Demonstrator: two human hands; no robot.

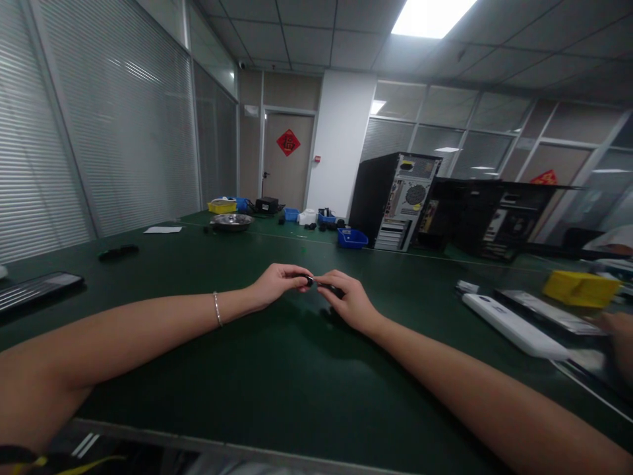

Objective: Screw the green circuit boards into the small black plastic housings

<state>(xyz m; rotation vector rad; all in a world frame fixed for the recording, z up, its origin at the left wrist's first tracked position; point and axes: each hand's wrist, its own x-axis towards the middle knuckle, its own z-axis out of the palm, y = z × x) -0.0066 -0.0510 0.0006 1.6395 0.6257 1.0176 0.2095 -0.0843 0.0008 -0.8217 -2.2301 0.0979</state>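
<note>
Above the middle of the green table (297,382), my left hand (274,285) pinches a small black round part (309,281) between thumb and fingers. My right hand (352,300) is closed around a slim tool with a dark handle (336,290). Its thin metallic tip points left and meets or nearly meets the black part; contact is too small to make out. The fingers cover most of both items, so their exact kinds do not show. A bracelet (217,309) circles my left wrist.
A metal bowl (232,221), a yellow bin (222,206) and a blue bin (352,238) stand farther back, near a computer tower (398,201). A white power strip (512,324) and yellow box (581,288) lie right, beside another person's blurred hand (618,336). Left is a phone-like slab (39,290).
</note>
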